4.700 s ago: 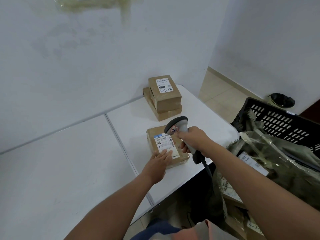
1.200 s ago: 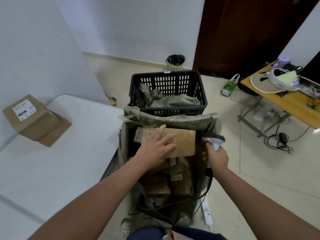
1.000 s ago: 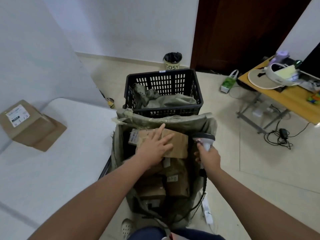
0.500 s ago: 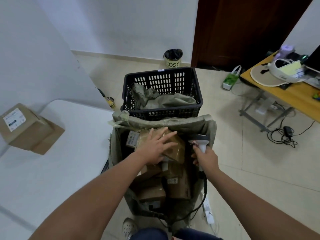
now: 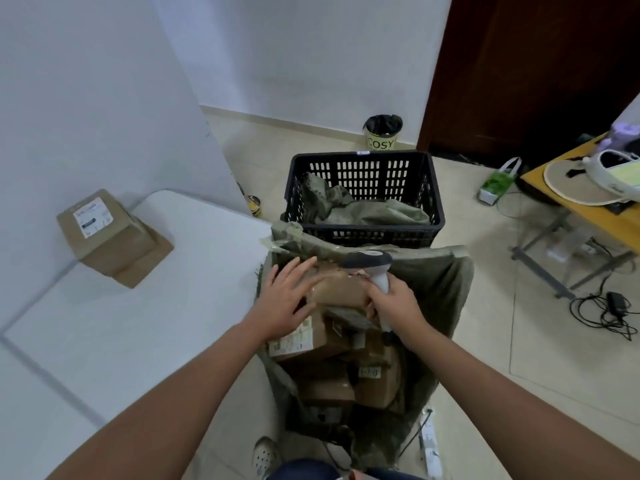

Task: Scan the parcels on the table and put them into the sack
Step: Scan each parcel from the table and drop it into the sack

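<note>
An open green sack (image 5: 446, 282) stands on the floor beside the white table (image 5: 145, 327), holding several brown cardboard parcels. My left hand (image 5: 287, 299) lies flat with spread fingers on the top parcel (image 5: 341, 289) inside the sack mouth. My right hand (image 5: 394, 303) grips the handle of the grey barcode scanner (image 5: 372, 265), its head over the sack's far rim. Two stacked brown parcels (image 5: 110, 237) with a white label remain on the table by the wall.
A black plastic crate (image 5: 363, 168) with green sacks stands behind the sack. A small bin (image 5: 382, 133) sits by the wall, a dark door behind it. A yellow desk (image 5: 588, 202) and cables (image 5: 613, 313) lie to the right.
The parcel went from the table into the sack. Over the last second my left hand pressed it lower, and my right hand with the scanner moved in over the sack.
</note>
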